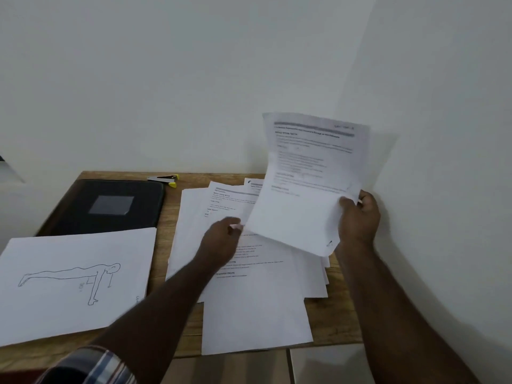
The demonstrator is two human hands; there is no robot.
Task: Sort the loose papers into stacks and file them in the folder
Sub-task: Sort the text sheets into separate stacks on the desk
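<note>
My right hand (pixel 358 217) grips a printed text sheet (pixel 307 178) by its right edge and holds it raised and tilted above the desk. My left hand (pixel 221 239) is blurred and hovers over the loose pile of papers (pixel 249 300), its fingertips close to the raised sheet's lower left corner; whether it pinches that corner I cannot tell. A sheet with a line drawing of a figure in a plank pose (pixel 74 281) lies at the left. Behind it lies a shut black folder (pixel 108 206) with a clear label pocket.
The wooden desk (pixel 332 322) stands against a white wall, which runs close along the right side. A grey and yellow stapler (pixel 166 180) lies at the back beside the folder. Some sheets of the pile overhang the desk's front edge.
</note>
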